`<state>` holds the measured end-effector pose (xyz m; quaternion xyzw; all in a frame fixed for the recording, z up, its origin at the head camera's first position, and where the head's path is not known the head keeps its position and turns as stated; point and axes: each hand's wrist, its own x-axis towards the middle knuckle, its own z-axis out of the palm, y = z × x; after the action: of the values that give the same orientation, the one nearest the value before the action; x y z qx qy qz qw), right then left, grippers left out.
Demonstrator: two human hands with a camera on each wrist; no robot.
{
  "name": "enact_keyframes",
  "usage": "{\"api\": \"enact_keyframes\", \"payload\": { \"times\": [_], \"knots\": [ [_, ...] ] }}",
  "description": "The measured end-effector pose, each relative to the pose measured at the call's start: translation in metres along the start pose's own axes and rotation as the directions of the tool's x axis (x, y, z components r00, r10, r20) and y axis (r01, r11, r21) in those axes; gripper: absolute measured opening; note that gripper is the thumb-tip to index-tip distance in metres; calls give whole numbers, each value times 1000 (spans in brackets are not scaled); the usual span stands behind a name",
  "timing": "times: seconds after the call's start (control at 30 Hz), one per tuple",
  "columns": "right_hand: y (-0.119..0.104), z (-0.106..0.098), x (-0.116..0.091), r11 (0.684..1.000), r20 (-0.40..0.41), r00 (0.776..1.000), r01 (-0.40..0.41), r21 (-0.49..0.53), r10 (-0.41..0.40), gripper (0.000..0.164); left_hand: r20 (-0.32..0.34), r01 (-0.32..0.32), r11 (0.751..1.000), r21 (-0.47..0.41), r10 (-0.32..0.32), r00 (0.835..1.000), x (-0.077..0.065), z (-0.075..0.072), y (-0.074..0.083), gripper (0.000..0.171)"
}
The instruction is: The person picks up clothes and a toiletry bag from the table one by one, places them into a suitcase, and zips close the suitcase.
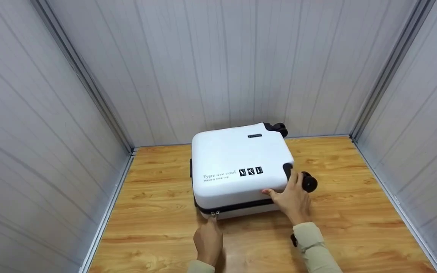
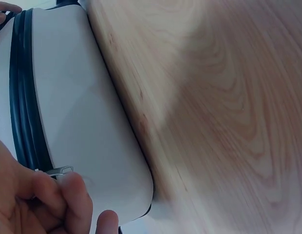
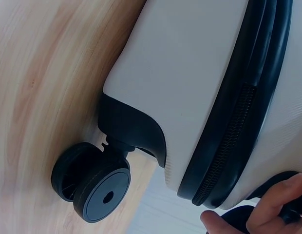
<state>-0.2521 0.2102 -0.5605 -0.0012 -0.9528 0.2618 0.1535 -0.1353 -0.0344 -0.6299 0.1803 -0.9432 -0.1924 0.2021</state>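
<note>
A white hard-shell suitcase [image 1: 237, 151] lies flat on the floor, its black zipper band [image 2: 27, 97] running round the side. At its near left corner my left hand [image 1: 208, 240] pinches a metal zipper pull [image 2: 61, 170] with curled fingers; another pull sits close beside it. My right hand [image 1: 293, 199] grips the near right corner, thumb on the lid's side and fingers by the black corner guard [image 1: 287, 170]. In the right wrist view, the right fingers [image 3: 282, 197] show beside the upper wheel, while a lower black caster wheel [image 3: 102, 195] sits near the floor.
Wood-look flooring [image 1: 157, 212] surrounds the suitcase. A pale panelled wall [image 1: 218, 68] stands close behind it, with side walls at left [image 1: 32, 151] and right [image 1: 423, 151]. Black wheels [image 1: 279, 129] stick out from its right end.
</note>
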Motion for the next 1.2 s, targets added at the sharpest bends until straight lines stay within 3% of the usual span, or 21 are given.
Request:
{"api": "enact_keyframes", "payload": {
  "times": [0.5,0.73,0.93,1.2],
  "knots": [
    [-8,3,-9,999,-42,999,-32,-12,31,137,-48,-24,999,22,25,999,9,4,-1,24],
    [-11,4,-11,1000,-83,996,-15,8,16,136,-34,-32,998,61,34,999,14,5,-3,21],
    [-11,6,-12,1000,-91,996,5,18,-4,134,-76,-66,995,68,71,995,15,6,-5,20],
    [-12,6,-13,1000,-70,998,-2,19,3,134,-32,-54,998,33,55,998,16,6,-8,16]
  ]
}}
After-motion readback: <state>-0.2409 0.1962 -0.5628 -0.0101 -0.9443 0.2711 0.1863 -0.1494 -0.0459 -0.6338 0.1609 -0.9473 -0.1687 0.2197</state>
